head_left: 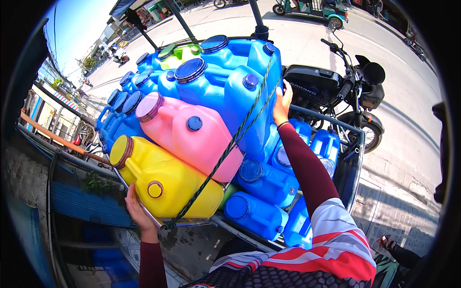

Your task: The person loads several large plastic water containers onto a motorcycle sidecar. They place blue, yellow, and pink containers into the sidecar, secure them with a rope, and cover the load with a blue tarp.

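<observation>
While my left hand (139, 213) is resting at the metal rail (154, 221), finger closure undeterminable, the yellow jug (182, 185) is lying just to its right, long axis slanting down rightward; my right hand (282, 105), farther off, is touching the upper blue jugs (235, 98), fingers loosely spread.
</observation>
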A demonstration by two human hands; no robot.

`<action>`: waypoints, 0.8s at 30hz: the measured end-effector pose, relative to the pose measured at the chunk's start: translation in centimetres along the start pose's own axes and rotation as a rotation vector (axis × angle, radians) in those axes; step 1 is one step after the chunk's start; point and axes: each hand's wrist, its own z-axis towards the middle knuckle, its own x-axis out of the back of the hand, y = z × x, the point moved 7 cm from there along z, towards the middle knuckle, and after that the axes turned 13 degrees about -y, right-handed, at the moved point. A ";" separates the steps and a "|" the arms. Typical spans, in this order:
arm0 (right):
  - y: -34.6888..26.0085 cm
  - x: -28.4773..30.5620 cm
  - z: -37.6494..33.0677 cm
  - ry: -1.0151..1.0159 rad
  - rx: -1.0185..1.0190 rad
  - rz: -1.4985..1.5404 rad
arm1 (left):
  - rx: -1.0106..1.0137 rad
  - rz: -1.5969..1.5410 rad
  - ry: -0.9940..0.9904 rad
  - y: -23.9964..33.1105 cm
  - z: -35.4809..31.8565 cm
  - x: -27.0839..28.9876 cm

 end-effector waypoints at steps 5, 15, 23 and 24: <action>7.8 0.9 7.2 -0.107 0.088 0.071 | -0.019 0.128 0.010 -1.1 0.2 -0.6; 9.6 -3.0 6.9 -0.207 0.029 0.408 | 0.097 0.535 0.026 -0.6 -2.3 1.3; 4.5 0.9 3.1 -0.259 -0.294 0.169 | -0.063 0.245 0.139 -0.1 -0.1 0.2; 3.7 -0.4 0.4 -0.135 -0.440 0.320 | -0.061 0.189 0.196 -0.3 -0.8 1.0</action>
